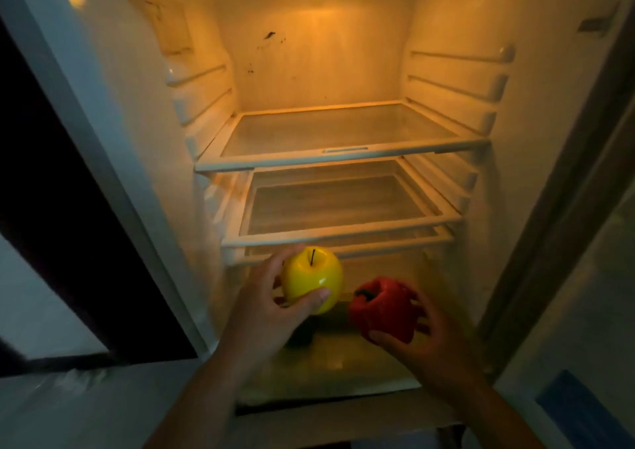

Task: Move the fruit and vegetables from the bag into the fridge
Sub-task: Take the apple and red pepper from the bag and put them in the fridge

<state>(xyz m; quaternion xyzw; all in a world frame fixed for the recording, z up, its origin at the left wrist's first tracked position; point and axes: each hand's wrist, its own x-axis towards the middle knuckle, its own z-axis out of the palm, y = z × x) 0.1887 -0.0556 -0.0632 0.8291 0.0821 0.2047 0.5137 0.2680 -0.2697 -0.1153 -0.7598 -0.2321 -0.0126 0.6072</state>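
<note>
The fridge stands open in front of me, lit yellow from a lamp at the top. My left hand grips a yellow apple with a dark stem, held just in front of the lowest shelf edge. My right hand grips a red bell pepper a little lower and to the right, over the bottom compartment. A dark item lies in the bottom compartment below the apple; I cannot tell what it is. No bag is in view.
Two glass shelves, the upper shelf and the middle shelf, have nothing on them. The fridge's left wall edge runs diagonally beside my left arm. A blue object shows at the bottom right.
</note>
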